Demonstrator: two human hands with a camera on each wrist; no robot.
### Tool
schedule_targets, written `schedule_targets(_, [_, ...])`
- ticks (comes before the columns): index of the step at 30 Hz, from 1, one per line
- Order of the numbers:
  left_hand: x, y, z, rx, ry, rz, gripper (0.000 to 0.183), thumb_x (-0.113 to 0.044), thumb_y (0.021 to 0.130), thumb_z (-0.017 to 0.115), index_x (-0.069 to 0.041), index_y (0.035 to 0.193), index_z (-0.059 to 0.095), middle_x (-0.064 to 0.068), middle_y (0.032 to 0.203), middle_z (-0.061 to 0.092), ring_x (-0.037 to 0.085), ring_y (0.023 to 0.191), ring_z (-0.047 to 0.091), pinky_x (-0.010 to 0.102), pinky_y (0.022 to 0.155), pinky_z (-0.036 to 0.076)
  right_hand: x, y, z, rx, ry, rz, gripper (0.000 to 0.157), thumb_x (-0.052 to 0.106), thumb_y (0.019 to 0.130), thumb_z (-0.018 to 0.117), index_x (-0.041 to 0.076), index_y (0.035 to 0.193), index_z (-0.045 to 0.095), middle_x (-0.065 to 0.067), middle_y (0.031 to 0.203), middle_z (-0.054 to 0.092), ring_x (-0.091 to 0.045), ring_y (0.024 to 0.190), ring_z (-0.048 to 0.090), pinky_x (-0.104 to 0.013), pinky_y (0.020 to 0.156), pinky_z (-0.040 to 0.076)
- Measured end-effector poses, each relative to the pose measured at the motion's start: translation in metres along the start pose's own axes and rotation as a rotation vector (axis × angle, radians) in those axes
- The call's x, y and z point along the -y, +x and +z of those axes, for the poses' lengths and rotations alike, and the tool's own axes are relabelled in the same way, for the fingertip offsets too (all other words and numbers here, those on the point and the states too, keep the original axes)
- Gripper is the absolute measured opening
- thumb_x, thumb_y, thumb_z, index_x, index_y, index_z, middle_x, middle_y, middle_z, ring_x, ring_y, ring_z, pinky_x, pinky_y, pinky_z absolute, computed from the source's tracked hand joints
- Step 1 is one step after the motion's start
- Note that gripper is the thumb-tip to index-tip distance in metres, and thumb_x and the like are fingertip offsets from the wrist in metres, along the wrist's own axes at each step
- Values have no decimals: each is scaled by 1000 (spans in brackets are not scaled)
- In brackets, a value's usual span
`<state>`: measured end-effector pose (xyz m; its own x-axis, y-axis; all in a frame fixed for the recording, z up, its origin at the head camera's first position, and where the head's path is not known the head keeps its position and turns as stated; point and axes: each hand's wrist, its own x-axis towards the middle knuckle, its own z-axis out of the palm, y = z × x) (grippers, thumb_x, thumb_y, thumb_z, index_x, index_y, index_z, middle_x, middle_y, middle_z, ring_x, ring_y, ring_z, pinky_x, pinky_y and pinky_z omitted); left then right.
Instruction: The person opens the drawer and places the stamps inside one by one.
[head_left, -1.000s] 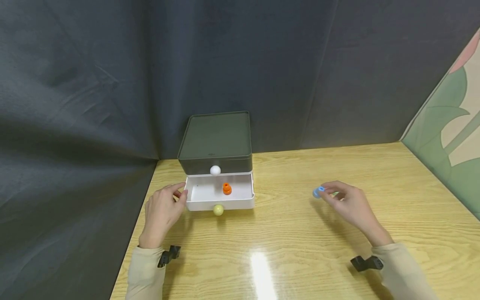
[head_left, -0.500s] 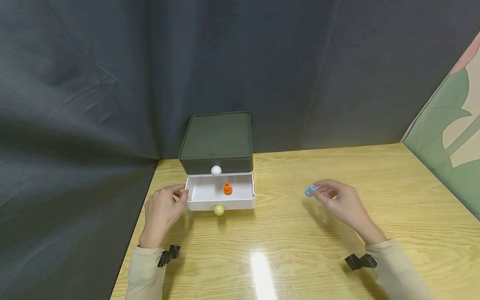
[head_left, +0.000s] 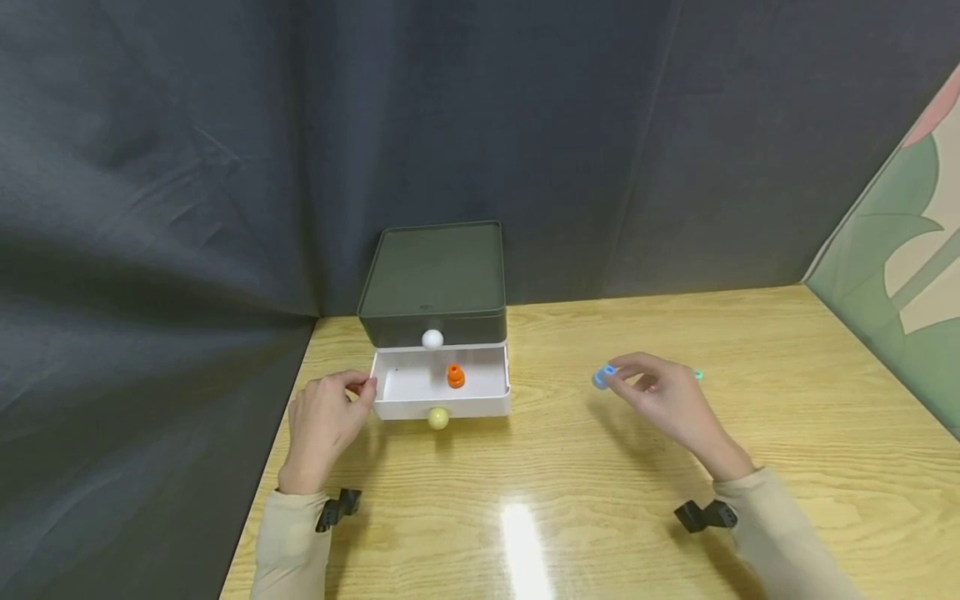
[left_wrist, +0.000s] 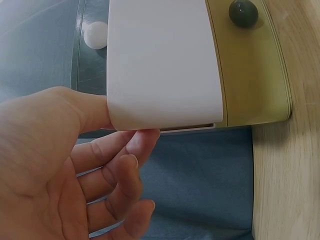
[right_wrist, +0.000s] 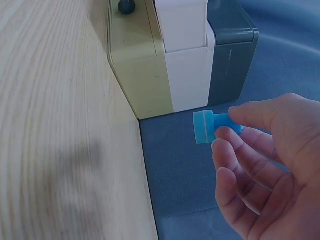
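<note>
My left hand (head_left: 324, 427) pinches the left edge of the pulled-out white drawer (head_left: 480, 407) between thumb and fingers, as the left wrist view shows too. An orange stamp-shaped piece (head_left: 455, 377) stands inside that drawer. To the right, above the table, my right hand (head_left: 670, 406) pinches a small blue stamp (head_left: 602, 377) by its narrow handle. In the right wrist view the stamp's wide end (right_wrist: 203, 127) points away from the fingertips.
The drawer unit (head_left: 435, 271) has a dark top tier and a yellowish bottom tier (right_wrist: 137, 65). Round knobs stick out in front, one yellow (head_left: 438, 418). A small green object (head_left: 698, 375) lies behind my right hand, with a pinkish bit partly hidden. Dark cloth (head_left: 480, 150) hangs behind.
My right hand has moved left toward the drawer unit, carrying the blue stamp. A green object has come into sight behind it. The left hand and drawer have stayed in place.
</note>
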<state>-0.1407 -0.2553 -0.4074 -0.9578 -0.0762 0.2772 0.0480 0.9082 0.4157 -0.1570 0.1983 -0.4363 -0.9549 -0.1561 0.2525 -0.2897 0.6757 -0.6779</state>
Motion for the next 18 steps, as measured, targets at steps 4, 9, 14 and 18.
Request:
schedule_targets(4, [0, 0, 0, -3, 3, 2, 26, -28, 99, 69, -8, 106, 84, 7, 89, 80, 18, 55, 54, 32, 52, 37, 5, 3, 3, -4, 8, -20, 26, 30, 100, 76, 11, 118, 78, -7, 102, 81, -15, 79, 71, -26, 66, 55])
schedule_targets(9, [-1, 1, 0, 6, 4, -8, 27, -29, 99, 69, -8, 108, 84, 7, 89, 80, 19, 55, 52, 32, 52, 36, 11, 5, 5, 7, 26, -27, 24, 28, 100, 76, 12, 118, 78, -5, 103, 81, -16, 82, 71, -26, 69, 56])
schedule_targets(14, [-1, 1, 0, 10, 6, -11, 28, -30, 99, 69, -9, 109, 83, 7, 89, 80, 18, 54, 51, 32, 52, 35, 15, 6, 7, 20, 45, -33, 24, 27, 100, 76, 11, 118, 78, -6, 105, 81, -17, 82, 71, -26, 69, 56])
schedule_targets(18, [-1, 1, 0, 13, 7, -18, 27, -30, 100, 68, -9, 109, 83, 7, 89, 80, 18, 53, 50, 32, 52, 34, 18, 8, 10, 26, 55, -44, 24, 27, 99, 77, 11, 118, 79, -7, 105, 82, -17, 81, 71, -26, 66, 55])
